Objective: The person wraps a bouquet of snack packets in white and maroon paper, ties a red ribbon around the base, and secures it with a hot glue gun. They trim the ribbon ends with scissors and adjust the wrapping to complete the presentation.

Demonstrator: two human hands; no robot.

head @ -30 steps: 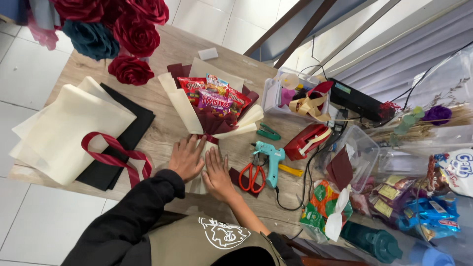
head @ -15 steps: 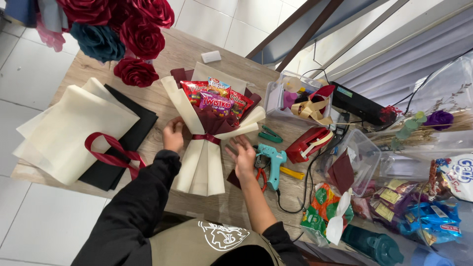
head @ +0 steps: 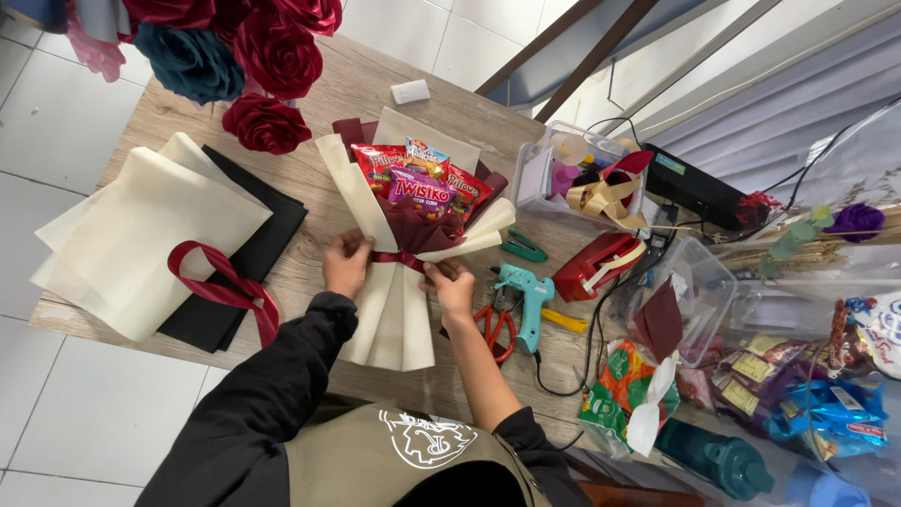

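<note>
A snack bouquet lies on the wooden table, with several red snack packets wrapped in cream and dark red paper. A dark red ribbon circles its narrow waist. My left hand pinches the ribbon on the left side of the waist. On the right side, my right hand grips the other end of the ribbon. The cream paper stem fans out below, between my forearms.
Cream sheets over black sheets with a loose red ribbon lie at the left. Fabric roses stand at the back. Right of my hands: red scissors, teal glue gun, green stapler, red tape dispenser, clear boxes, snack bags.
My hands have moved up from the paper stem to the bouquet's waist and taken hold of the ribbon on either side. The view has shifted slightly.
</note>
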